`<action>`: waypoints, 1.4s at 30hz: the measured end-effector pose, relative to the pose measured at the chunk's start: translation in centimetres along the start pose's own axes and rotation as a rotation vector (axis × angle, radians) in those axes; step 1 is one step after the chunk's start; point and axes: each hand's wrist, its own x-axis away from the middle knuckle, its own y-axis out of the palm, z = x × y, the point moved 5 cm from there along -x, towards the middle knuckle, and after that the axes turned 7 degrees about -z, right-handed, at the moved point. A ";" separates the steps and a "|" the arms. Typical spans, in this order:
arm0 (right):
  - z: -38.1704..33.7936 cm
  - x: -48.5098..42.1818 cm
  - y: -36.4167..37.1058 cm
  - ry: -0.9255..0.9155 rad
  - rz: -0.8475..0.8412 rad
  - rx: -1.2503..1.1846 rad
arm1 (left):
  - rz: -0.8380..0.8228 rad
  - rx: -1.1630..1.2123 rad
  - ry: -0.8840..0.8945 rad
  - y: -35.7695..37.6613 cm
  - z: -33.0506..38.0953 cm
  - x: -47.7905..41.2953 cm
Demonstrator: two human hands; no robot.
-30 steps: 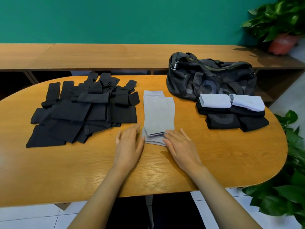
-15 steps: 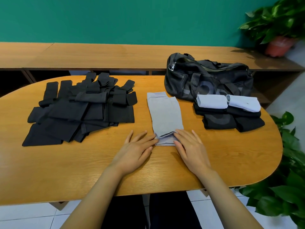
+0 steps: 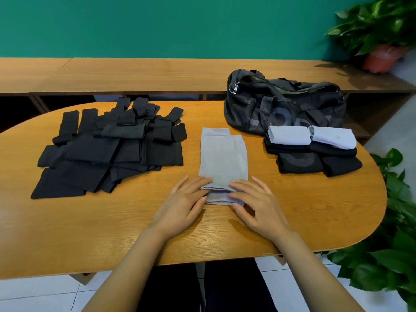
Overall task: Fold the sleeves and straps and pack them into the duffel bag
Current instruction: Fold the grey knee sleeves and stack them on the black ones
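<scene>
A grey sleeve (image 3: 222,158) lies flat lengthwise in the middle of the wooden table (image 3: 112,233). My left hand (image 3: 182,203) touches its near left corner with straight fingers. My right hand (image 3: 256,203) rests on its near right corner, fingers slightly bent over the edge. A loose pile of black sleeves and straps (image 3: 112,147) is spread to the left. To the right sits a stack of folded black pieces (image 3: 315,161) topped by two folded white sleeves (image 3: 310,137). The black duffel bag (image 3: 281,102) stands behind that stack, its top unzipped.
A long wooden bench (image 3: 135,73) runs behind the table along a green wall. A potted plant (image 3: 380,34) stands at its right end. More green leaves (image 3: 394,255) crowd the table's right edge. White floor tiles show below the near edge.
Both hands have closed in on the sleeve's near end from either side, and the fingertips now lie on its corners. The grey sleeve has shifted slightly on the table.
</scene>
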 end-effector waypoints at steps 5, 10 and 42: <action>0.5 -0.1 0.3 0.067 -0.031 0.003 | 0.032 0.074 -0.026 -0.3 -0.1 0.2; 1.0 -0.3 0.4 0.104 -0.049 -0.100 | 0.087 0.219 -0.022 -0.8 0.0 0.4; 3.3 -0.9 -0.2 0.477 -0.330 0.290 | -0.008 -0.131 -0.142 0.1 -1.0 -0.6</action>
